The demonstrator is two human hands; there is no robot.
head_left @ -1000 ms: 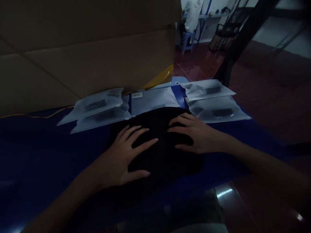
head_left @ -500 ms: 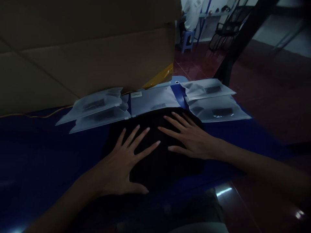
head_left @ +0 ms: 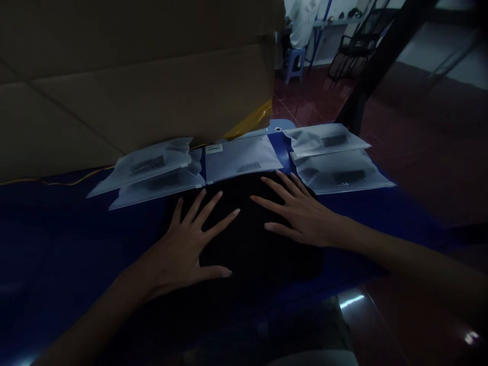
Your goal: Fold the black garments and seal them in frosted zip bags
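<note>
A folded black garment lies on the dark blue table in front of me. My left hand rests flat on its left part with fingers spread. My right hand lies flat on its upper right part, fingers stretched toward a flat frosted plastic bag just beyond the garment. Neither hand holds anything.
Stacked frosted bags with dark contents lie at the left and at the right. A big cardboard box stands behind them, with a yellow cord along its base. The table edge runs at the right; a seated person is far back.
Both hands have slid forward over the black garment and spread their fingers; the right hand went from curled to flat. The garment's far edge lies flatter.
</note>
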